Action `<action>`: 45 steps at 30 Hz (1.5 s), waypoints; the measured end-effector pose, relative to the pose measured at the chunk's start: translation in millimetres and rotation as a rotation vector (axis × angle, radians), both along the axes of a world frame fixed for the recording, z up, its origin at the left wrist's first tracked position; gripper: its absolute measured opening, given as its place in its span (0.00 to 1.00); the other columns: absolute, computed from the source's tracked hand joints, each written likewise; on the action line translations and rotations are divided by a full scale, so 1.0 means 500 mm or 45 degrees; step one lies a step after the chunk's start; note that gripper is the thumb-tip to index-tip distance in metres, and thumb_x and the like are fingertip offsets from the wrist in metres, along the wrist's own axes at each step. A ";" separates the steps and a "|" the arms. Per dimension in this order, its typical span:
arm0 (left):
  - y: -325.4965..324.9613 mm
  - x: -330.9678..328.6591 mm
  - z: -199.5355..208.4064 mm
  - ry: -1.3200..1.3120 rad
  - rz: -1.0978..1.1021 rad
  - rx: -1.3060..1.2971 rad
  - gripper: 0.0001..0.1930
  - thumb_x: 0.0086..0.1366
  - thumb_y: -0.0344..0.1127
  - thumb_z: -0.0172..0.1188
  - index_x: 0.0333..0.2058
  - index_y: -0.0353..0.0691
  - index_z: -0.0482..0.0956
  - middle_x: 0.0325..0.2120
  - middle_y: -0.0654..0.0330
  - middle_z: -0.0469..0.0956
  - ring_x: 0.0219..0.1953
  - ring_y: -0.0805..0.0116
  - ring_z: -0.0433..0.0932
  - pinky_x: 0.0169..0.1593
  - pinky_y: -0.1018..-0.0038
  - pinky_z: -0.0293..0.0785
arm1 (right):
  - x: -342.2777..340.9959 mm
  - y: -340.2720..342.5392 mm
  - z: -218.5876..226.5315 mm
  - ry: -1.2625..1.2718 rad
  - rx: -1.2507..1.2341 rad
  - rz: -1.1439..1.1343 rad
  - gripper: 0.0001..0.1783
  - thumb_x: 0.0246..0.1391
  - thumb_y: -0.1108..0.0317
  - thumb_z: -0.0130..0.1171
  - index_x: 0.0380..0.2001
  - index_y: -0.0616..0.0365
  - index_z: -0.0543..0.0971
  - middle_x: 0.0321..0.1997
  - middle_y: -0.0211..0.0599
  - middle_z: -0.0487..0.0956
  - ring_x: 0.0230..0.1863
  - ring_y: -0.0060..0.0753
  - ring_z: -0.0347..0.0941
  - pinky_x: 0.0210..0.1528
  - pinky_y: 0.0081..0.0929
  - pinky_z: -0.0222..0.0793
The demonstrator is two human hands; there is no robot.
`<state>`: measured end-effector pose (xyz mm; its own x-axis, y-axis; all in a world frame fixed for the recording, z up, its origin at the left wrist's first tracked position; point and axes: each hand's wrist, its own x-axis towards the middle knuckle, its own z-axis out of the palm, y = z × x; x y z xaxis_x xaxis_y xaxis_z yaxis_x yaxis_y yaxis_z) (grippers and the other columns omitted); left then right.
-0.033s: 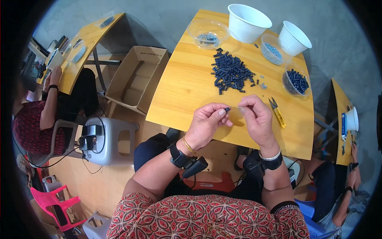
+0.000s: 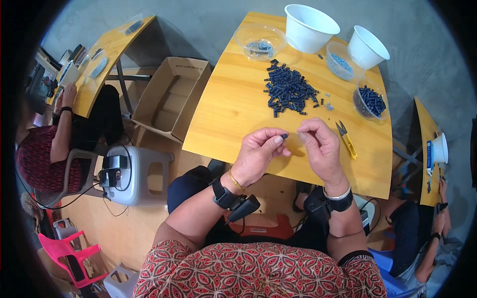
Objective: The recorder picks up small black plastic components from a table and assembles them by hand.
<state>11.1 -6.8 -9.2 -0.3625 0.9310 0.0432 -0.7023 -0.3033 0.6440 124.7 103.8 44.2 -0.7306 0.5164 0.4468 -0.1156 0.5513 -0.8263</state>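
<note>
My left hand (image 2: 259,151) is closed, pinching a small dark blue plastic piece (image 2: 284,136) between thumb and forefinger. Facing it a short gap away, my right hand (image 2: 320,146) is closed too, thumb against fingers. A pale speck shows at its fingertips, too small to name. Beyond both hands lies a heap of similar dark blue pieces (image 2: 290,89) on the yellow wooden table (image 2: 223,109). A few tiny silvery metal parts (image 2: 328,107) are scattered beside the heap. To the right of my right hand rest yellow-handled thread snips (image 2: 347,140).
Along the far side stand two white tubs (image 2: 310,30) and clear bowls of small metal parts (image 2: 260,44). A clear bowl of dark pieces (image 2: 370,102) sits at the right edge. An open cardboard box (image 2: 171,99) is on the floor at left. Other people work at side tables.
</note>
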 end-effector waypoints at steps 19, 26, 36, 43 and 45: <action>0.001 0.004 0.007 0.145 0.155 -0.037 0.09 0.59 0.23 0.52 0.39 0.32 0.75 0.31 0.59 0.76 0.30 0.75 0.74 0.37 0.81 0.72 | -0.016 -0.027 -0.031 -0.038 -0.279 0.181 0.03 0.50 0.81 0.50 0.29 0.62 0.71 0.25 0.31 0.72 0.26 0.18 0.70 0.29 0.16 0.67; 0.003 0.022 0.002 0.361 0.209 -0.053 0.08 0.59 0.22 0.51 0.37 0.32 0.74 0.31 0.61 0.75 0.29 0.75 0.74 0.36 0.80 0.73 | 0.000 -0.010 -0.012 -0.008 -0.091 0.045 0.05 0.48 0.83 0.50 0.29 0.62 0.71 0.26 0.33 0.72 0.27 0.22 0.70 0.30 0.18 0.67; 0.001 0.029 0.013 0.583 0.271 -0.185 0.07 0.57 0.20 0.53 0.35 0.32 0.76 0.29 0.61 0.75 0.28 0.76 0.75 0.33 0.81 0.72 | 0.002 -0.009 0.006 -0.055 0.128 0.051 0.07 0.43 0.85 0.51 0.26 0.63 0.72 0.26 0.38 0.71 0.27 0.33 0.70 0.29 0.23 0.65; 0.002 0.034 0.015 0.521 0.288 -0.240 0.06 0.56 0.19 0.54 0.33 0.32 0.76 0.25 0.60 0.76 0.27 0.76 0.76 0.32 0.81 0.73 | 0.005 -0.009 0.009 -0.079 0.241 0.084 0.08 0.40 0.85 0.50 0.26 0.62 0.72 0.26 0.39 0.71 0.28 0.38 0.70 0.29 0.26 0.66; 0.002 0.034 0.016 0.528 0.292 -0.234 0.06 0.56 0.19 0.54 0.33 0.32 0.76 0.25 0.60 0.76 0.27 0.76 0.76 0.32 0.81 0.73 | 0.006 -0.012 0.014 -0.091 0.285 0.092 0.09 0.39 0.85 0.50 0.25 0.61 0.72 0.26 0.39 0.71 0.29 0.39 0.70 0.30 0.27 0.67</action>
<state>28.2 -5.7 -1.0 -0.5456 0.8351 0.0697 -0.3045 -0.2750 0.9120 127.5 98.1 51.1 -0.7961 0.3555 0.4898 -0.1069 0.7140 -0.6919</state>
